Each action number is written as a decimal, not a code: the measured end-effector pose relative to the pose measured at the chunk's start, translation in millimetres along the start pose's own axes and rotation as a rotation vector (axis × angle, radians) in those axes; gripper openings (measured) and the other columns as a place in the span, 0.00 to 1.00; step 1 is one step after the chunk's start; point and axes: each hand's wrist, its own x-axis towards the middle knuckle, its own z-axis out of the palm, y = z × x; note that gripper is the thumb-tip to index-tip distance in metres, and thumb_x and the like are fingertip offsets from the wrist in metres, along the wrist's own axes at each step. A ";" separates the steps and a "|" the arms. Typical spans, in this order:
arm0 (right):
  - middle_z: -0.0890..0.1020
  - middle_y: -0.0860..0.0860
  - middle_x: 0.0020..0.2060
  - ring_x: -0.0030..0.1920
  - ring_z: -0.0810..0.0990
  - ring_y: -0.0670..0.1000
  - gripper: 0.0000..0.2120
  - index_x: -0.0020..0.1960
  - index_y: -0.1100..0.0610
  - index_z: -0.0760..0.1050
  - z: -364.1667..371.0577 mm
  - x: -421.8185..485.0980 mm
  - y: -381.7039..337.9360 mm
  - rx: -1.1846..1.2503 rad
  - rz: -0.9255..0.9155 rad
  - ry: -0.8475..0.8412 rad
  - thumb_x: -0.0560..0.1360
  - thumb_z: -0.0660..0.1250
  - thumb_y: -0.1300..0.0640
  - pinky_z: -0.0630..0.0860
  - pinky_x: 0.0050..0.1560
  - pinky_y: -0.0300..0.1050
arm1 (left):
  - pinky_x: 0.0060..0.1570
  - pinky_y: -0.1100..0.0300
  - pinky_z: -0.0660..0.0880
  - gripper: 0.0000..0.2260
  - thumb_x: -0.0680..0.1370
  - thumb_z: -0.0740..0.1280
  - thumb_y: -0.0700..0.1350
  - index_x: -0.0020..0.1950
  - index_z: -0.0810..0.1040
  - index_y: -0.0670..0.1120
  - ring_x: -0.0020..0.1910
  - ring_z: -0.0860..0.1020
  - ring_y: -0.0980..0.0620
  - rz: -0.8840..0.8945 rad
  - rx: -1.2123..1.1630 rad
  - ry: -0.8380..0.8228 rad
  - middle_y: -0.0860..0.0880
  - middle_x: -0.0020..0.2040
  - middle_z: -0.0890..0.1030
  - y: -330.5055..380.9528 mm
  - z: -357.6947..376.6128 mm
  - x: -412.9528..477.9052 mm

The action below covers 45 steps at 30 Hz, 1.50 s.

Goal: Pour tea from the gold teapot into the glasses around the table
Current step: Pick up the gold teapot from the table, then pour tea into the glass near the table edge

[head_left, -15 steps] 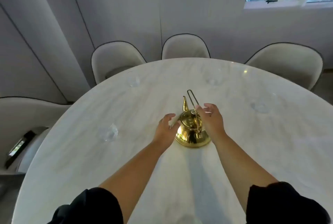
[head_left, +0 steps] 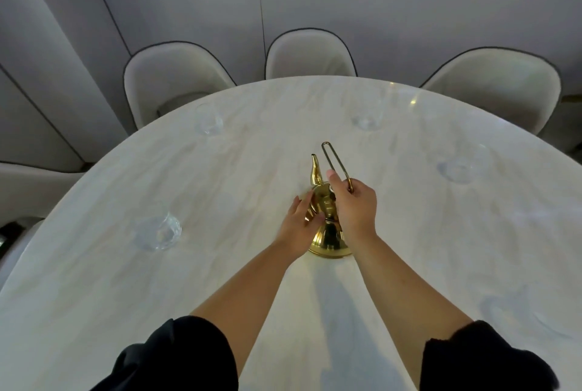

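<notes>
gold teapot: grab the wire handle, steady the belly

sitting upright near the middle of the table, that gold teapot. polished metal, bell-shaped, wide at the base, narrow curved spout aimed away toward the far chairs. probably slick as anything on that shiny body, and likely got some heft if full of tea. rigid though, no give. could be hot too, can't tell from here.

thin wire loop handle standing up above the lid, looks like the proper place to lift from. right hand already there, fingers curled and pinching the handle low down on its right side, thumb up along the wire. left hand flat against the left flank of the pot, fingers together and lightly curved, more of a steadying touch than a grip.

worth keeping that second hand near the lid when tipping, since a swinging handle probably means a wobbly pour.

further out: clear glasses spread round the rim, one near left, one far left, one far middle, one right. fragile, light, easy to knock. all look empty, hard to be sure. pale chairs beyond.
</notes>
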 end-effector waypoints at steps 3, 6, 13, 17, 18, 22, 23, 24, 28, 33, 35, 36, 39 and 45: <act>0.67 0.46 0.21 0.27 0.67 0.49 0.24 0.25 0.54 0.63 2.3 -1.9 -1.5 0.016 -0.023 0.059 0.73 0.71 0.48 0.70 0.36 0.46 | 0.70 0.57 0.53 0.26 0.81 0.58 0.50 0.77 0.50 0.54 0.76 0.51 0.49 0.009 0.004 -0.003 0.51 0.78 0.52 1.0 -0.2 -1.0; 0.66 0.48 0.22 0.28 0.66 0.50 0.25 0.25 0.55 0.62 2.7 -4.6 0.2 0.036 -0.038 0.098 0.73 0.71 0.49 0.70 0.36 0.46 | 0.70 0.56 0.54 0.27 0.81 0.59 0.49 0.77 0.51 0.54 0.76 0.53 0.49 0.014 0.015 -0.002 0.51 0.77 0.53 0.4 -0.9 -5.5; 0.64 0.45 0.19 0.27 0.65 0.50 0.26 0.23 0.54 0.62 -15.8 -21.9 -1.6 0.046 -0.032 0.134 0.72 0.72 0.50 0.70 0.36 0.46 | 0.61 0.64 0.57 0.26 0.81 0.58 0.52 0.77 0.52 0.55 0.75 0.57 0.52 0.047 0.115 -0.030 0.54 0.77 0.54 0.9 0.7 -26.8; 0.64 0.48 0.21 0.27 0.64 0.49 0.25 0.25 0.57 0.63 -37.4 -40.7 -14.3 0.041 -0.068 0.135 0.73 0.72 0.50 0.69 0.34 0.44 | 0.67 0.57 0.60 0.26 0.80 0.59 0.52 0.76 0.54 0.57 0.74 0.60 0.49 0.088 0.184 -0.021 0.52 0.77 0.56 11.4 2.0 -51.2; 0.64 0.47 0.20 0.26 0.64 0.48 0.25 0.25 0.57 0.62 -45.0 -46.4 -19.4 0.037 -0.082 0.137 0.73 0.72 0.50 0.68 0.34 0.43 | 0.68 0.55 0.60 0.26 0.80 0.60 0.53 0.76 0.54 0.57 0.74 0.60 0.48 0.103 0.190 -0.022 0.51 0.77 0.56 15.3 3.5 -58.6; 0.62 0.44 0.17 0.24 0.62 0.45 0.26 0.26 0.57 0.61 -81.4 -71.9 -40.0 0.060 -0.108 0.133 0.73 0.72 0.52 0.67 0.32 0.40 | 0.68 0.53 0.62 0.27 0.80 0.60 0.53 0.76 0.53 0.56 0.73 0.61 0.47 0.169 0.235 -0.037 0.49 0.77 0.57 35.4 14.2 -96.4; 0.62 0.44 0.17 0.23 0.62 0.45 0.25 0.26 0.57 0.61 -91.1 -79.2 -44.6 0.060 -0.112 0.133 0.73 0.72 0.52 0.67 0.32 0.40 | 0.69 0.52 0.62 0.27 0.80 0.60 0.53 0.76 0.53 0.55 0.73 0.61 0.47 0.179 0.245 -0.038 0.49 0.77 0.57 41.5 17.7 -107.0; 0.62 0.44 0.17 0.23 0.62 0.45 0.25 0.26 0.57 0.61 -101.0 -87.1 -49.0 0.062 -0.118 0.131 0.73 0.72 0.52 0.67 0.33 0.39 | 0.69 0.52 0.62 0.27 0.80 0.60 0.53 0.76 0.53 0.55 0.74 0.60 0.47 0.186 0.250 -0.039 0.49 0.77 0.57 48.0 21.7 -117.9; 0.63 0.43 0.16 0.22 0.64 0.44 0.25 0.25 0.57 0.62 -142.3 -123.1 -62.7 0.072 -0.142 0.103 0.74 0.71 0.53 0.68 0.32 0.38 | 0.70 0.52 0.59 0.26 0.80 0.59 0.53 0.76 0.53 0.55 0.75 0.56 0.48 0.201 0.275 -0.038 0.50 0.78 0.53 70.1 41.0 -166.0; 0.62 0.44 0.16 0.22 0.62 0.45 0.25 0.25 0.55 0.62 -194.8 -168.1 -68.9 0.083 -0.142 0.052 0.73 0.72 0.52 0.66 0.32 0.41 | 0.70 0.54 0.60 0.25 0.80 0.59 0.53 0.75 0.56 0.53 0.74 0.59 0.49 0.232 0.293 0.008 0.52 0.77 0.54 88.7 73.9 -228.4; 0.62 0.44 0.16 0.22 0.62 0.45 0.25 0.24 0.55 0.62 -214.5 -185.1 -68.1 0.085 -0.147 0.027 0.73 0.72 0.52 0.66 0.32 0.41 | 0.67 0.57 0.62 0.24 0.80 0.60 0.52 0.75 0.58 0.52 0.73 0.63 0.50 0.241 0.274 0.031 0.53 0.77 0.57 93.2 88.0 -249.7; 0.62 0.43 0.16 0.21 0.62 0.44 0.25 0.24 0.54 0.62 -223.7 -193.5 -67.6 0.082 -0.148 0.015 0.74 0.72 0.52 0.66 0.32 0.40 | 0.65 0.59 0.62 0.24 0.80 0.60 0.53 0.74 0.59 0.51 0.71 0.65 0.50 0.236 0.264 0.039 0.52 0.76 0.59 94.1 94.7 -259.5; 0.61 0.43 0.16 0.21 0.62 0.44 0.26 0.24 0.54 0.61 -247.3 -214.3 -63.8 0.075 -0.143 -0.025 0.74 0.71 0.52 0.66 0.31 0.40 | 0.61 0.60 0.64 0.24 0.79 0.61 0.53 0.73 0.60 0.52 0.67 0.70 0.50 0.199 0.226 0.059 0.50 0.72 0.67 92.4 115.3 -286.8; 0.61 0.44 0.17 0.23 0.61 0.45 0.26 0.25 0.55 0.61 -274.5 -241.4 -49.3 0.039 -0.106 -0.098 0.73 0.72 0.51 0.66 0.29 0.39 | 0.67 0.54 0.65 0.24 0.80 0.60 0.51 0.75 0.57 0.58 0.71 0.64 0.49 0.282 0.355 0.032 0.50 0.75 0.60 81.6 141.9 -328.1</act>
